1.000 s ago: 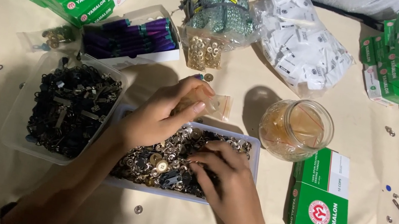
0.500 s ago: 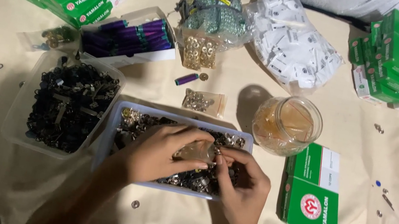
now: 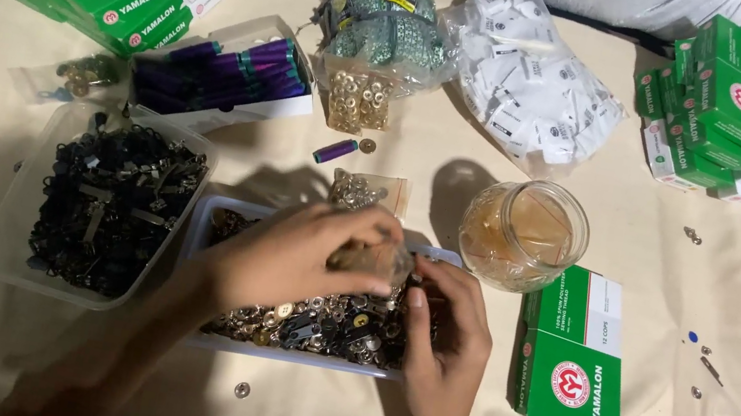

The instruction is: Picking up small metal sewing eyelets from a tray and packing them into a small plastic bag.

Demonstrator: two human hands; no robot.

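Both hands meet over the clear tray [image 3: 216, 221] of metal fasteners: the left hand [image 3: 295, 261] pinches a small plastic bag [image 3: 372, 259], the right hand [image 3: 446, 328] curls closed beside it, touching.

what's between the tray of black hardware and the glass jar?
Head view: the tray of mixed metal snaps, with both hands, left and right, over it, holding a small clear bag.
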